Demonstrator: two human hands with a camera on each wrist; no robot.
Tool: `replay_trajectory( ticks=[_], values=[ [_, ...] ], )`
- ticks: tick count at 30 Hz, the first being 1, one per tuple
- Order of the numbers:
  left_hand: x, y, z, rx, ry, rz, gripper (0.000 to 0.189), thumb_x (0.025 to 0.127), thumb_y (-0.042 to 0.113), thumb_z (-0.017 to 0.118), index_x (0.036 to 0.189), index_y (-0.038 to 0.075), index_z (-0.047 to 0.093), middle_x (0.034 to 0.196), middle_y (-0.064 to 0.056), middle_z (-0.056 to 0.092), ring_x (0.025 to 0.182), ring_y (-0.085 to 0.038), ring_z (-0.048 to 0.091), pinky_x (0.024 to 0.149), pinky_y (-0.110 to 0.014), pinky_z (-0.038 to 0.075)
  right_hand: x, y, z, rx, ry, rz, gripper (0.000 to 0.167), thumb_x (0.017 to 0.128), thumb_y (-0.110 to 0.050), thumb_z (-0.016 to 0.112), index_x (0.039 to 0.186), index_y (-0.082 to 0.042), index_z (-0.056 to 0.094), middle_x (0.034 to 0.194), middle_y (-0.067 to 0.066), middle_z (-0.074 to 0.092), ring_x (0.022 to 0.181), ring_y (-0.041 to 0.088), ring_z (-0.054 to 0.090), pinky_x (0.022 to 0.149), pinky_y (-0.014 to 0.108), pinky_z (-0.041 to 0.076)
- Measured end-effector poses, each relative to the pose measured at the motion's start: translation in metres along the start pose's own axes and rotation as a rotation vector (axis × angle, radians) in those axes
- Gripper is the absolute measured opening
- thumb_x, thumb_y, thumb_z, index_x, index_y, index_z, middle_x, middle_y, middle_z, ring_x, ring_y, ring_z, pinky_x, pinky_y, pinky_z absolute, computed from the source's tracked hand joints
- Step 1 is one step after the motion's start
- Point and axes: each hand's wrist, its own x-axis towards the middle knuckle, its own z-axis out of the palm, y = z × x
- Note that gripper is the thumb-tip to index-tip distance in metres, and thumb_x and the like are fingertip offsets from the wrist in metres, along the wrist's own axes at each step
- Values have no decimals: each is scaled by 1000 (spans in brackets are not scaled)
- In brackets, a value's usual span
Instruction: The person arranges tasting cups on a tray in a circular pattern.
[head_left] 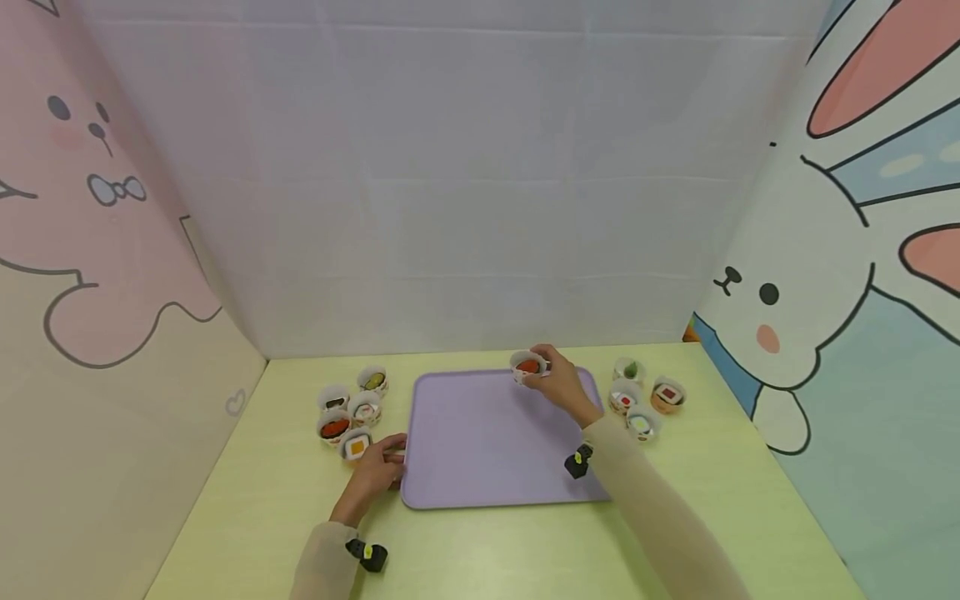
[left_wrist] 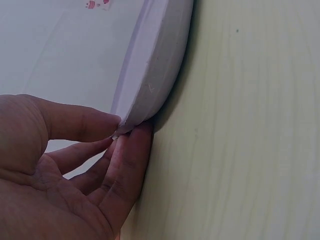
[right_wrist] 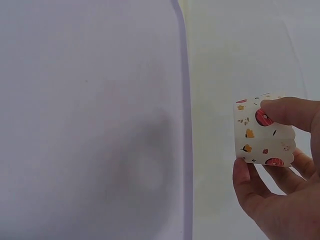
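My right hand [head_left: 564,385] holds a small paper cup [head_left: 517,374] with something red-orange inside, above the far edge of the lilac tray [head_left: 487,442]. In the right wrist view the cup [right_wrist: 257,140] shows a donut-and-flower print and a scalloped rim, tilted on its side, with thumb and fingers around it. The tray's shadowed surface [right_wrist: 100,125] lies beside it. At the tray's left side, my left hand [head_left: 379,465] pinches the rim. The left wrist view shows the thumb on top of the tray edge [left_wrist: 162,65] and fingers underneath.
Several printed cups with small food-like pieces cluster left of the tray, including one with a yellow square [head_left: 357,447] close by my left hand. Several more, one holding a green piece [head_left: 630,369], stand to its right. A white backdrop [head_left: 480,208] rises behind the table [head_left: 480,550].
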Motion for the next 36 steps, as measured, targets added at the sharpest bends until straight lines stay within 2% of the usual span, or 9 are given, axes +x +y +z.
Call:
replay_trajectory(
  ticks=[7, 14, 20, 30, 36],
  values=[
    [0, -1, -2, -7, -2, 0, 56, 85, -8, 58, 140, 1, 51, 131, -19, 57, 102, -24, 62, 66, -37, 57, 11, 1, 19, 22, 19, 10, 58, 84, -12, 75, 137, -10, 51, 142, 16, 54, 111, 30, 57, 81, 37, 50],
    [1, -1, -1, -9, -3, -1, 56, 85, -9, 57, 140, 1, 51, 131, -19, 57, 101, -24, 61, 65, -37, 57, 18, 1, 36, 40, 29, 24, 59, 82, -11, 75, 137, -10, 52, 139, 16, 56, 106, 28, 57, 80, 36, 48],
    [1, 0, 0, -10, -6, 4, 56, 85, -9, 57, 140, 0, 50, 132, -19, 57, 101, -24, 61, 65, -37, 57, 23, 2, 47, 53, 51, 29, 58, 83, -12, 74, 137, -11, 52, 138, 14, 57, 112, 28, 58, 89, 41, 49],
    [1, 3, -4, -1, -1, -1, 56, 85, -8, 57, 140, 0, 50, 133, -20, 56, 105, -27, 60, 66, -37, 57, 26, -2, 64, 90, 38, 70, 59, 84, -12, 73, 138, -10, 50, 140, 16, 55, 122, 32, 56, 97, 46, 49],
    [1, 1, -2, 3, -12, -6, 56, 86, -8, 57, 141, 1, 49, 134, -19, 56, 106, -27, 60, 65, -37, 57, 25, 2, 71, 63, 44, 74, 57, 84, -10, 72, 136, -8, 50, 137, 18, 57, 123, 33, 56, 100, 47, 48]
  ],
)
